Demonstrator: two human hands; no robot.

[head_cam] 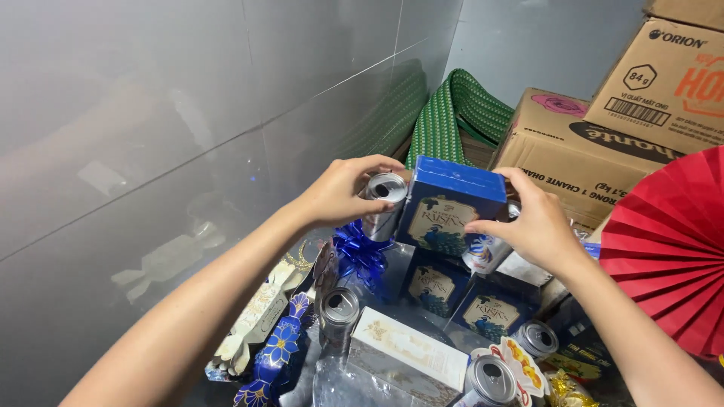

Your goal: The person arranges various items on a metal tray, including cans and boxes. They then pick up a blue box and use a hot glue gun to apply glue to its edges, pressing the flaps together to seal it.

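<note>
Head view counts three blue boxes: one held up [451, 197] at centre and two lower ones [431, 285] [490, 313] just beneath it at 6 o'clock. Five cans show: one [385, 203] in the left hand, one [486, 252] half hidden behind the right hand, and three standing at 6 o'clock [339, 310] [492, 380] [537, 339]. One white box [411, 350] lies among them, and one blue ribbon bow [360, 252] sits below the held can. Three cardboard cartons [558, 147] are stacked at 2 o'clock, with one red paper fan [671, 249] at 3 o'clock.

Left hand [343, 192] is curled narrowly round the silver can, which touches the raised box's left edge. Right hand [532, 222] is spread wider, gripping that box's right side.

Everything rests on clear wrapping [332, 377]. Grey glossy wall tiles [151, 113] fill 9 to 12 o'clock, and a green woven mat [460, 113] leans in the corner at 12 o'clock.
</note>
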